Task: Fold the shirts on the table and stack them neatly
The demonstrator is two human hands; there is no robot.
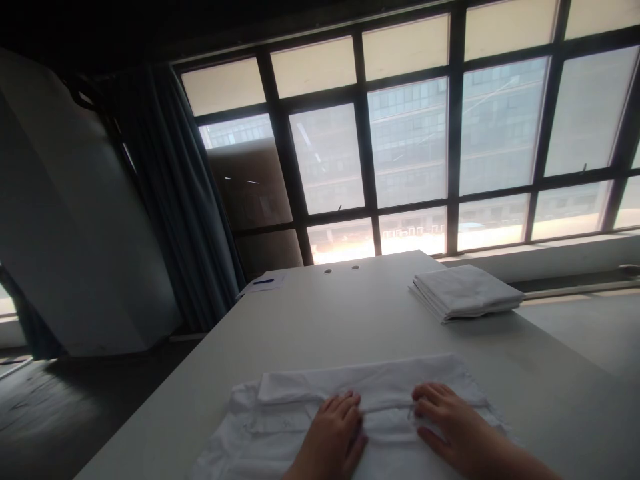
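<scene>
A white cloth (390, 380), partly folded and creased, lies on the near part of the white table. Its left side is bunched and uneven, and its exact kind does not show. My left hand (336, 430) rests on the middle of it, fingers close together and slightly bent, thumb apart. To the right, my right hand (445, 420) also touches the cloth, its fingers bent forward and the thumb held away from them. A fold runs across the cloth between both hands. Neither hand visibly clasps the fabric.
On the white table (320, 320), a stack of folded white cloth (467, 290) sits at the right edge. A blue pen (263, 281) lies on paper (273, 287) at the far left corner. Two round holes mark the far end. Beyond are windows (407, 143) and a dark curtain (175, 193).
</scene>
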